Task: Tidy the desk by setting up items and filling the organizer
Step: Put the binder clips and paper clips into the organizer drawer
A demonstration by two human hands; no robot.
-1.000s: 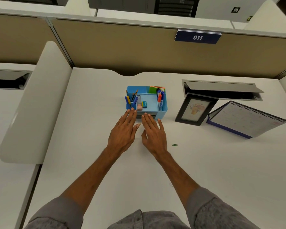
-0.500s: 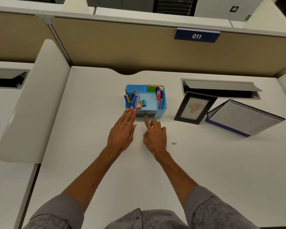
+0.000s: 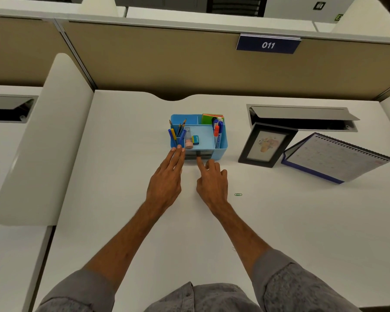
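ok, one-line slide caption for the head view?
Left hand steadies the blue desk organizer while the right hand fingers its drawer.

A blue desk organizer (image 3: 221, 144) sits on the white desk (image 3: 279, 221), holding pencils and pens (image 3: 177, 132) at its left, markers (image 3: 217, 132) at its right and an eraser (image 3: 196, 139) in the middle tray. The left hand (image 3: 164, 182) lies flat, fingertips touching the organizer's near left corner. The right hand (image 3: 212, 183) points 1 finger at the dark drawer (image 3: 204, 155) in the organizer's near face. A green paper clip (image 3: 238, 194) lies right of that hand. Farther right stand a black photo frame (image 3: 267, 144) and a spiral calendar (image 3: 340, 157). A sign (image 3: 268, 44) on the partition reads 011.
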